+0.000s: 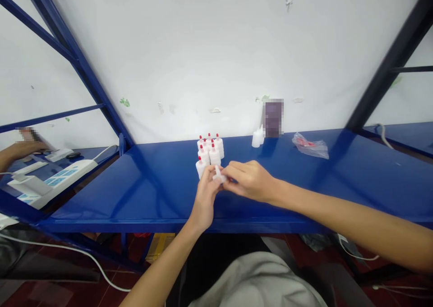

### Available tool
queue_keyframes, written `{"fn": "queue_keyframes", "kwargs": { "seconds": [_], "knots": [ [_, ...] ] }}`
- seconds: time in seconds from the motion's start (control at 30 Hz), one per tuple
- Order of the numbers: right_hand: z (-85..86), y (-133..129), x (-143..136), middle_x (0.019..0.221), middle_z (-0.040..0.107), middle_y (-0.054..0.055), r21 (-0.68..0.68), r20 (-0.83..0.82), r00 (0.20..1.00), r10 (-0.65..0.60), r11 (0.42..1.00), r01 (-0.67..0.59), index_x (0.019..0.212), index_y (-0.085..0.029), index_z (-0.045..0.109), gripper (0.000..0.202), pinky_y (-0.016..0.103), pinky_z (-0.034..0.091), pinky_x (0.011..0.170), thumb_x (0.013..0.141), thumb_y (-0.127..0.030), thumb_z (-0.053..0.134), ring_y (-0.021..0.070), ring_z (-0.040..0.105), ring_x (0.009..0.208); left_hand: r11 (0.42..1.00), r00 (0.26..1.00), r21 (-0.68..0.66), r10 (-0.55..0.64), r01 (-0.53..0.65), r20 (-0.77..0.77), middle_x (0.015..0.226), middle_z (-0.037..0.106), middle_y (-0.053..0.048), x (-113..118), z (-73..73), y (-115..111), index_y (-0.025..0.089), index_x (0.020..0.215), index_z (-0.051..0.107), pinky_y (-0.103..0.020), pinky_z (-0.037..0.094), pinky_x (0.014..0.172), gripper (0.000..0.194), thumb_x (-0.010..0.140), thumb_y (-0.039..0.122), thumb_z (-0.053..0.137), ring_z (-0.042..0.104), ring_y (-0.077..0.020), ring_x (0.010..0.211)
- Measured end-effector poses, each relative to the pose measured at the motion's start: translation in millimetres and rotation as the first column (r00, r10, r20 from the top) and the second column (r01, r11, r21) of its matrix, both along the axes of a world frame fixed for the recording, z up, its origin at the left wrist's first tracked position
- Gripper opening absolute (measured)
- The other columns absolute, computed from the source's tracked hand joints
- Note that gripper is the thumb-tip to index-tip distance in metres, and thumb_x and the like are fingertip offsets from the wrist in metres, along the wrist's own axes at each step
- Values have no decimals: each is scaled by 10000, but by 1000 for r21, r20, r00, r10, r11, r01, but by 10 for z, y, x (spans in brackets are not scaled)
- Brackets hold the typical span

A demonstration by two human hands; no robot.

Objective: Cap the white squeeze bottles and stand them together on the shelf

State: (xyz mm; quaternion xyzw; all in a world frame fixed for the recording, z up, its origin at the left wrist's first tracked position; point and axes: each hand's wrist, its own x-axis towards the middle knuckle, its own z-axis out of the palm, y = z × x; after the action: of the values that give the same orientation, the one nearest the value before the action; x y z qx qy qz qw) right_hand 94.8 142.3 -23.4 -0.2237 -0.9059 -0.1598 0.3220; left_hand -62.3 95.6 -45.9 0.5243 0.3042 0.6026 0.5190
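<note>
My left hand point(207, 192) is closed round a small white bottle point(219, 175) with a pale nozzle, above the front half of the blue table. My right hand point(248, 180) meets it from the right, its fingertips pinched at the same bottle; what exactly they grip is too small to tell. Just behind my left hand stand several white bottles with red tips point(214, 154), grouped upright. Farther back to the right are white bottles without red tips point(256, 139).
A clear plastic bag with red pieces point(310, 145) lies on the blue table point(155, 180) at the right. A blurred purple object point(273, 117) leans on the wall. At the left are a power strip point(67, 178) and another person's hand point(25, 151).
</note>
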Motion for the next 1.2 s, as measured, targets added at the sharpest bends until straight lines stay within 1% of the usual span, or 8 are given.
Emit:
{"fn": "queue_keyframes", "kwargs": {
  "seconds": [0.13, 0.27, 0.33, 0.4, 0.53, 0.77, 1.0, 1.2],
  "knots": [
    [55, -47, 148, 741, 696, 49, -45, -52, 997, -49, 998, 47, 948, -161, 667, 262, 267, 316, 513, 972, -344, 481, 144, 585, 578, 998, 978, 59, 45, -34, -202, 891, 655, -30, 21, -18, -20, 180, 1171, 591, -267, 482, 784, 313, 929, 379, 586, 584, -147, 798],
    [85, 164, 368, 864, 733, 70, -237, -123, 984, -127, 967, 95, 1135, -155, 660, 347, 277, 415, 614, 919, -390, 523, 169, 629, 665, 994, 979, 2, 107, -109, -174, 840, 644, -20, 5, -35, 29, 175, 1121, 595, -255, 439, 730, 255, 909, 306, 543, 565, -136, 752],
    [126, 466, 533, 784, 713, 53, -400, -180, 916, -357, 878, 263, 1125, -148, 661, 335, 303, 430, 657, 920, -367, 512, 178, 613, 640, 993, 982, -35, 105, -111, -154, 782, 602, -5, -2, -48, 55, 174, 1053, 597, -249, 402, 680, 214, 890, 288, 520, 517, -124, 695],
    [159, 832, 700, 797, 716, 66, -535, -230, 769, -597, 737, 412, 1215, -128, 625, 388, 325, 439, 706, 881, -309, 545, 214, 639, 719, 993, 982, -42, 102, -110, -161, 723, 529, 11, -3, -56, 66, 172, 991, 600, -247, 365, 641, 192, 888, 314, 522, 459, -118, 660],
    [134, 1391, 897, 887, 724, 110, -596, -224, 635, -740, 619, 511, 1193, -130, 651, 405, 354, 447, 798, 858, -345, 573, 274, 643, 900, 996, 992, -40, 78, -82, -101, 669, 359, 43, 5, -48, 52, 167, 924, 579, -238, 279, 568, 253, 904, 416, 542, 327, -95, 590],
    [46, 1604, 890, 839, 716, 91, -612, -205, 628, -751, 598, 517, 1131, -143, 676, 352, 357, 448, 846, 880, -363, 562, 249, 639, 848, 995, 1000, -97, -15, 14, -10, 603, 232, 85, -14, -19, 17, 188, 916, 510, -219, 200, 518, 286, 903, 473, 532, 198, -77, 511],
    [10, 1628, 859, 905, 728, 125, -607, -127, 633, -764, 564, 559, 1068, -120, 706, 316, 345, 454, 832, 882, -328, 557, 246, 645, 872, 1000, 990, 12, 6, -4, -140, 626, 518, 32, -13, -14, 0, 176, 973, 539, -239, 388, 607, 280, 949, 452, 496, 466, -107, 591],
    [57, 1327, 987, 936, 734, 125, -540, -57, 697, -715, 609, 581, 990, -154, 710, 244, 327, 430, 776, 875, -261, 523, 246, 641, 862, 998, 992, -65, -2, -6, -127, 607, 592, 28, -17, -10, 18, 171, 968, 532, -219, 378, 433, 311, 914, 477, 538, 499, -101, 412]
  ]
}}
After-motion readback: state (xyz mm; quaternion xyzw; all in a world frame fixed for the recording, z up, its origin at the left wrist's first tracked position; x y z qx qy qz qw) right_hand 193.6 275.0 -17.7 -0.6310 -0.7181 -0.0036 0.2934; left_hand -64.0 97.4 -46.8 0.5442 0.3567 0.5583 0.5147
